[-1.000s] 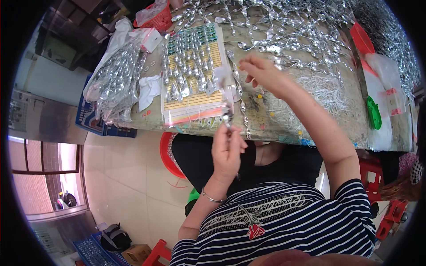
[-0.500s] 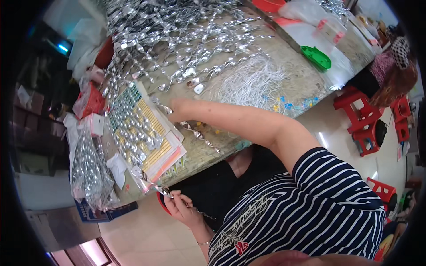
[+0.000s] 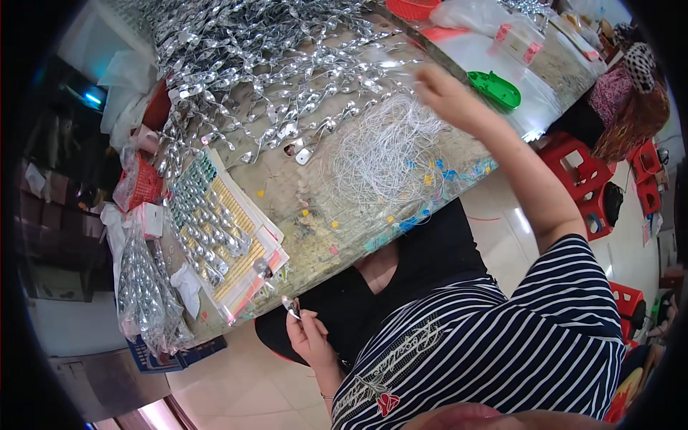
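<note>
Just off the table's near edge, my left hand (image 3: 309, 340) is closed on a twisted silver strip (image 3: 291, 307), whose shiny end pokes up past the fingertips. A blurred shiny piece (image 3: 263, 268) shows over the corner of a yellow-ruled card (image 3: 259, 247), on which several twisted strips (image 3: 215, 240) lie in rows. Stretched out far to the right, my right hand (image 3: 448, 97) is smeared by motion, so its fingers cannot be read. It hovers between the ends of the loose silver strips (image 3: 315, 93) and a tangle of white thread (image 3: 387, 154).
A large heap of silver strips (image 3: 236, 36) covers the table's far side. Bagged strips (image 3: 143, 287) hang at the left edge near a red basket (image 3: 147, 179). A green boat-shaped tray (image 3: 494, 89) lies at right. Red stools (image 3: 573, 168) stand on the floor beyond.
My right hand has swung from beside the card to the far right, over the strip ends. The strip that lay under its forearm is gone from there. My left hand has shifted slightly.
</note>
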Demonstrator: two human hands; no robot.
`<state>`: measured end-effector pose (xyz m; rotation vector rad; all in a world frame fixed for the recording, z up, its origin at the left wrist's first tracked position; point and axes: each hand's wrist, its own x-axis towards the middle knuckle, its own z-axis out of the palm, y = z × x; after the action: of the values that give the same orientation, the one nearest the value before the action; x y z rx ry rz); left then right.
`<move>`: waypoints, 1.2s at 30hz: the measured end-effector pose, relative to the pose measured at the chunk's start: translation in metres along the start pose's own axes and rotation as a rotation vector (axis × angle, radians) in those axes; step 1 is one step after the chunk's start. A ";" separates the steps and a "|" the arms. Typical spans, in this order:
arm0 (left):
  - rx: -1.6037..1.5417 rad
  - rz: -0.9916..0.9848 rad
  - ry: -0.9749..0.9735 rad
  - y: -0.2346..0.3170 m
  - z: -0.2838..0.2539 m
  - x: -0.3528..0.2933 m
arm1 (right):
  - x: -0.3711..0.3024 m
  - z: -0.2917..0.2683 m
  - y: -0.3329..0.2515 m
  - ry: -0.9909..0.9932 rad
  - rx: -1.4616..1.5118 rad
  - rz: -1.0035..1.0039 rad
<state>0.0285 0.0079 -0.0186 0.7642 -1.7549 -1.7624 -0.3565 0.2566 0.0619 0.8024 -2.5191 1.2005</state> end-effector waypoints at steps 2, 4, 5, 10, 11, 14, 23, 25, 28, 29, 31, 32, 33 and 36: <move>0.019 -0.036 -0.018 0.000 0.005 0.001 | -0.012 -0.020 0.053 0.021 -0.194 0.062; 0.070 -0.079 -0.080 -0.002 0.008 0.001 | -0.021 -0.037 0.090 -0.012 -0.222 0.159; 0.075 -0.081 -0.075 -0.001 0.010 0.001 | -0.023 -0.039 0.104 -0.044 -0.247 0.254; 0.145 -0.132 -0.200 0.002 0.020 0.003 | -0.028 -0.036 0.149 0.027 -0.370 0.213; 0.195 -0.136 -0.229 0.002 0.021 0.003 | -0.030 -0.030 0.151 0.050 -0.416 0.134; 0.214 -0.179 -0.281 0.008 0.025 0.004 | -0.032 -0.021 0.150 0.035 -0.646 0.121; 0.139 -0.255 -0.375 0.013 0.031 0.009 | -0.058 0.025 -0.024 -0.413 0.229 0.220; 0.125 -0.295 -0.438 0.022 0.037 0.012 | -0.076 0.033 -0.090 -0.715 0.489 0.374; 0.143 -0.271 -0.534 0.026 0.046 0.017 | -0.103 0.064 -0.119 -0.830 0.759 0.283; 0.157 -0.259 -0.592 0.029 0.046 0.018 | -0.102 0.067 -0.131 -0.874 0.796 0.362; 0.116 -0.299 -0.572 0.036 0.047 0.019 | -0.108 0.087 -0.130 -0.889 0.886 0.355; 0.072 -0.332 -0.564 0.041 0.048 0.020 | -0.108 0.090 -0.136 -0.903 0.891 0.354; 0.026 -0.364 -0.555 0.044 0.048 0.023 | -0.108 0.092 -0.142 -0.943 0.929 0.414; -0.069 -0.399 -0.569 0.044 0.044 0.028 | -0.112 0.101 -0.150 -1.039 0.945 0.431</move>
<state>-0.0234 0.0173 0.0241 0.6554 -1.9712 -2.4854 -0.1773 0.1438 0.0459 1.3862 -2.8366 2.8208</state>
